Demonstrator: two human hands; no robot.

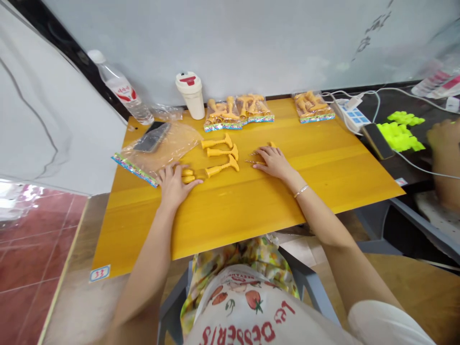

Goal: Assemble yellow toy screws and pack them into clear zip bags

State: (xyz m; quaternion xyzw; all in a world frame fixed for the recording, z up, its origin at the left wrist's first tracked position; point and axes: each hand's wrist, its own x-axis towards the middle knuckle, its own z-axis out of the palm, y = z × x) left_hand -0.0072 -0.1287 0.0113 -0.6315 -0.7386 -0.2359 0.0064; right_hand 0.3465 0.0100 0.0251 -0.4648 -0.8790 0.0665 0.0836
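My left hand (173, 183) lies flat on the yellow table (233, 206), fingers spread, its fingertips touching two small yellow pieces (187, 176). My right hand (273, 160) rests flat further right, fingers stretched over some thin metal screws (251, 161) and a small yellow piece (272, 143). Between the hands lie three yellow plastic trumpet-shaped parts (221, 154) in a row. An empty clear bag (158, 152) with a colourful edge sits just left of my left hand.
At the back edge stand a white cup (190, 95), a water bottle (120, 88), and sealed bags of yellow parts (237, 112), (311, 106). A phone (154, 136) lies on the clear bag. Right: power strip (354, 115), neon green pieces (400, 130), another person's hand (443, 136).
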